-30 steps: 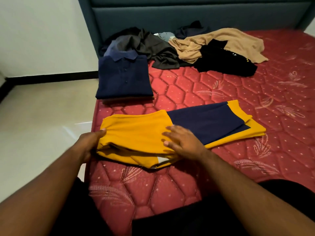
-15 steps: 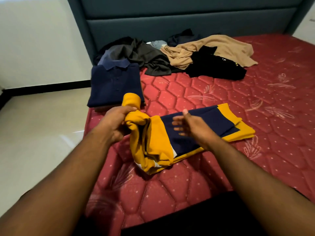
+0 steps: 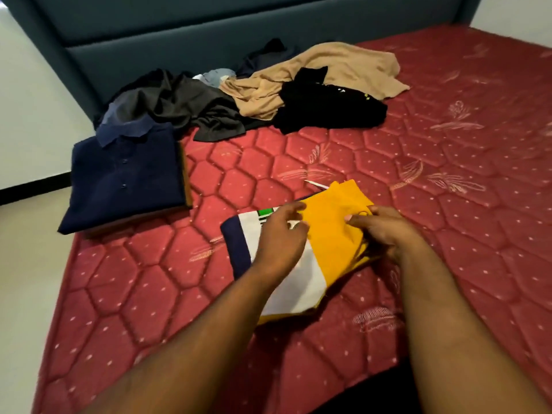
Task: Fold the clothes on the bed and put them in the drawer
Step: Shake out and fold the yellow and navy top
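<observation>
- The left hand (image 3: pixel 279 237) rests on the folded yellow shirt (image 3: pixel 334 231), fingers loosely bent, gripping nothing.
- The right hand (image 3: pixel 385 231) pinches the shirt's right edge.
- The shirt lies on the red bed (image 3: pixel 448 204), near a folded navy polo (image 3: pixel 125 177).
- Unfolded clothes (image 3: pixel 260 94) are heaped by the headboard (image 3: pixel 179 46).

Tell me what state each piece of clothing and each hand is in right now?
Yellow shirt: folded small, under both hands.
Navy polo: folded flat, set aside.
Tan garment: unfolded, crumpled.
Black garment: unfolded, heaped.
Dark grey garment: unfolded, crumpled.
Left hand: resting on the shirt.
Right hand: pinching the shirt's edge.
</observation>
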The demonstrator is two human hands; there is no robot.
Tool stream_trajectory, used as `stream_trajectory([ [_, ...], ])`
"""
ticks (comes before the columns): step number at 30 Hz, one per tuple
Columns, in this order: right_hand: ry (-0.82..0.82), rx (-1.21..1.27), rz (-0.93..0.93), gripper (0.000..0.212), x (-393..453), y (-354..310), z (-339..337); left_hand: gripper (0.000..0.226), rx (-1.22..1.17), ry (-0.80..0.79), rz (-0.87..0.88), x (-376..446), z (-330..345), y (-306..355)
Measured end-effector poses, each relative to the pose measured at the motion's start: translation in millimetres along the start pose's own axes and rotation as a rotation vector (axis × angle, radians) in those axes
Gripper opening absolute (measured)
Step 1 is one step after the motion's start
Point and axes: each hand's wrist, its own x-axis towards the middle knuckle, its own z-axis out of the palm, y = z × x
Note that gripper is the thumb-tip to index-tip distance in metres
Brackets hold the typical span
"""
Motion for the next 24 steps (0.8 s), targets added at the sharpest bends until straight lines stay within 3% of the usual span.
stream_trajectory([
  [2, 0.076, 0.011, -0.058, 0.007, 7.9, -0.8, -2.5, 0.042, 0.39, -0.005, 0.118, -5.4, -0.5, -39.2],
  [4, 0.151, 0.081, -0.126, 0.005, 10.3, -5.5, -5.0, 0.056, 0.716, -0.088, 0.097, -14.2, -5.8, -55.4],
  [7, 0.306, 0.003, -0.221, 0.022, 22.9, -2.6, -11.9, 0.069, 0.909, -0.214, 0.049, -19.3, 3.2, -60.0],
  [11, 0.428, -0.313, -0.205, 0.034, 33.8, 14.1, -11.9, 0.079, 0.997, -0.233, 0.019, -13.6, 15.2, -62.8],
  [18, 0.591, -0.48, -0.298, 0.021, 29.3, 7.9, -4.7, 0.08, 1.003, -0.204, -0.016, -11.3, 22.7, -63.6],
  [21, 0.5, -0.504, -0.116, 0.042, 32.8, 12.9, -9.6, 0.08, 1.026, -0.192, -0.011, -12.4, 24.3, -60.5],
  [24, 0.445, -0.412, -0.002, 0.075, 31.4, 9.9, -14.4, 0.08, 1.054, -0.165, 0.083, -12.7, 29.8, -50.0],
])
